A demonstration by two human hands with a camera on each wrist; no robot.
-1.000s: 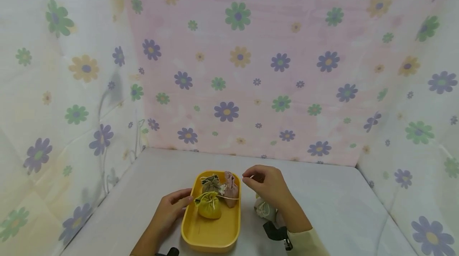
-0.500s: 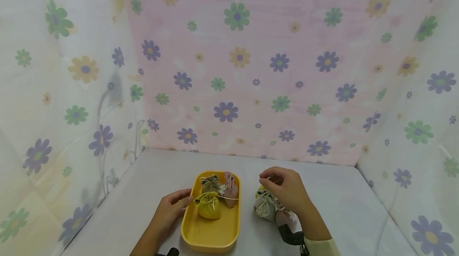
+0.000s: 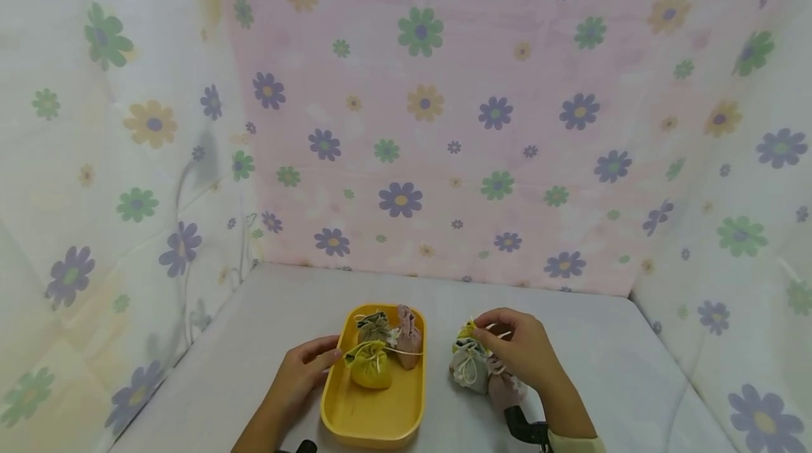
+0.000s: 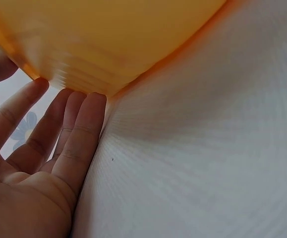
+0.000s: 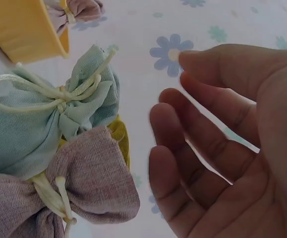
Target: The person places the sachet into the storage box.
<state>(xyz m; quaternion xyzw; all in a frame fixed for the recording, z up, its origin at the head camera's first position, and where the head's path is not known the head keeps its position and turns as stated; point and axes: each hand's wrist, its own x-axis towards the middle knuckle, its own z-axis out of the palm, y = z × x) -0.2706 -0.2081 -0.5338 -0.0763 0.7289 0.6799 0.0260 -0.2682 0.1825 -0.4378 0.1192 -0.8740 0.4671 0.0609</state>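
My left hand (image 3: 306,372) is at the left side of a yellow tray (image 3: 374,432), fingertips touching its outer wall (image 4: 133,39) in the left wrist view. Inside the tray lie a yellow drawstring pouch (image 3: 371,368), a dark grey-green pouch (image 3: 374,326) and a pink pouch (image 3: 408,340). My right hand (image 3: 523,347) hovers beside another group of pouches: a pale green one (image 3: 469,368), a mauve one (image 3: 504,389) and a yellow one (image 3: 466,330) partly hidden behind. In the right wrist view the relaxed fingers (image 5: 165,124) hold nothing, apart from the pale green pouch (image 5: 24,129) and mauve pouch (image 5: 93,178).
Everything stands on a white table (image 3: 279,298). Flower-print cloth (image 3: 444,122) hangs behind and at both sides. A cable-like line (image 3: 180,185) shows along the left cloth.
From the tray's right rim, my right hand has moved right and slightly nearer, over to the pouches outside the tray. My left hand and the pouches in the tray have stayed put.
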